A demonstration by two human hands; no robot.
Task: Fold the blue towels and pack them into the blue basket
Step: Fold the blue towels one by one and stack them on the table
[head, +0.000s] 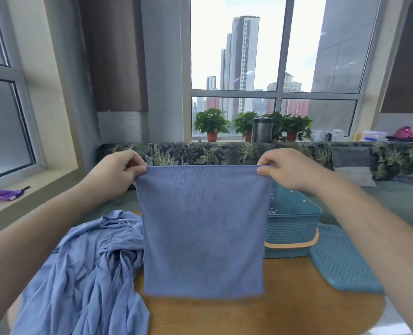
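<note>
Room: a big window (282, 68) is filling the far wall and showing tower blocks outside. A second, frosted window (5, 122) is sitting on the left wall above a deep sill (31, 201).

Seating: a leaf-print sofa (224, 153) is running along under the big window, with a grey cushion (353, 165) leaning at its right end.

Surface: a round wooden counter (273, 313) is taking up the near foreground, its bare part showing front and right.

Loose stock: a crumpled pile of blue towels (92, 274) is lying on the left part of the counter and spilling over its near-left edge.

Working piece: one blue towel (203, 228) is hanging flat and upright in the air over the middle of the counter, its top edge stretched level and its bottom edge blurred, so contact with the wood cannot be told.

Blue basket (292, 228): standing on the far right of the counter, partly behind the hanging towel, orange handle folded down across its front wall. Contents are not visible.

A perforated teal panel (340, 259) is lying flat just right of the basket, at the counter's edge.

Left hand (113, 172): fingers curled, pinching the towel's upper left corner.
Right hand (287, 170): fingers curled, pinching the upper right corner.

Small items: potted plants (211, 123) and a metal canister (262, 129) are standing on the ledge below the big window; a purple cloth (0, 195) is lying on the left sill.
</note>
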